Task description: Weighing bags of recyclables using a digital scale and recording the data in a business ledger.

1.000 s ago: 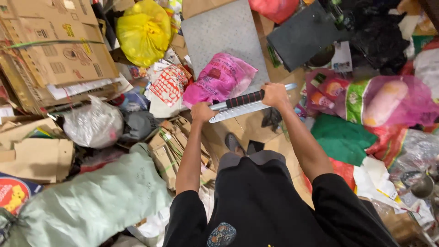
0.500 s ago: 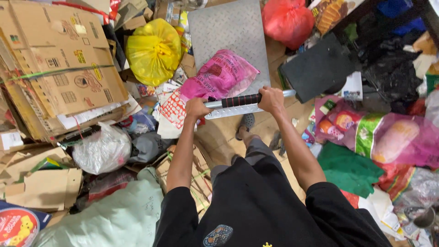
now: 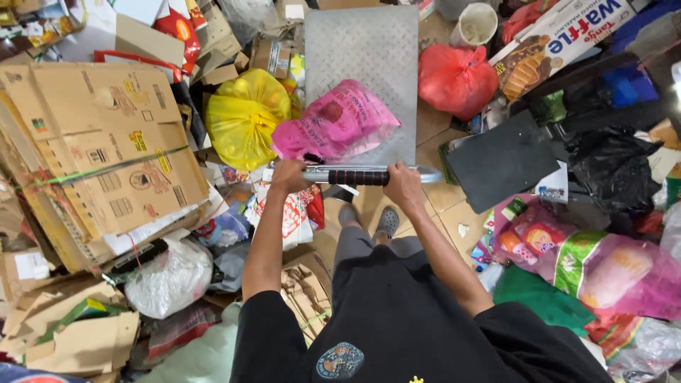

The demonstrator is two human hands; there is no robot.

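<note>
both hands on the cart handle, platform partly covered

from my remote view, the left hand (image 3: 289, 176) and the right hand (image 3: 402, 184) are each wrapped closed around the handle bar (image 3: 358, 175) of a platform cart (image 3: 369, 50), just above the centre of the frame. the hands sit apart, with the bar's dark ribbed grip between them; the bare metal end of the bar juts past the right hand. the left end of the bar is hidden under the left hand. the cart's grey tread-plate deck runs from the bar to the top edge of the frame, where it is cut off. a pink plastic bag (image 3: 337, 124) lies on the deck's near left part and overhangs that edge, so i cannot see the deck beneath it. a yellow bag (image 3: 245, 117) lies just left of the pink one; whether it touches the cart i cannot tell. a red bag (image 3: 456, 79) lies right of the deck, upper right. strapped flattened cardboard (image 3: 106, 156) fills the left of the frame. my feet show below the bar, partly hidden by my trousers. the cart's wheels are out of sight.
</note>
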